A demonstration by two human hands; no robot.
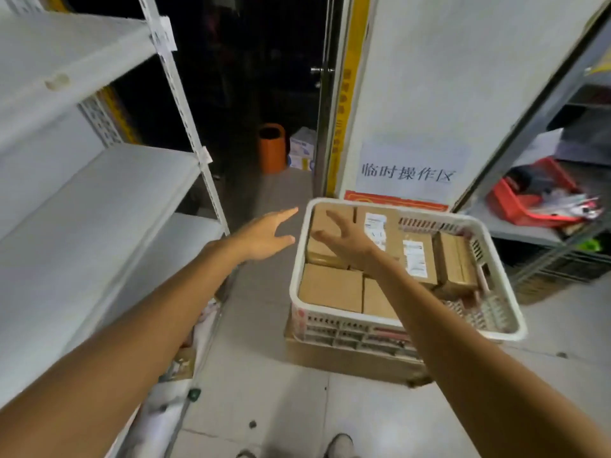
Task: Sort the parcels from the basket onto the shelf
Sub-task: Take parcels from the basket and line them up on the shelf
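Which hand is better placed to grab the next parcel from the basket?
Right. The right hand is already over the cardboard parcels inside the white basket, fingers spread. The left hand hovers open outside the basket's left rim, over the floor.

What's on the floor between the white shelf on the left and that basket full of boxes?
Just bare grey floor, seen from the head camera. The open left hand hovers above that gap, beside the basket.

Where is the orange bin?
In the head view, the orange bin stands on the floor far back in the dark doorway, left of a white box and beyond the basket.
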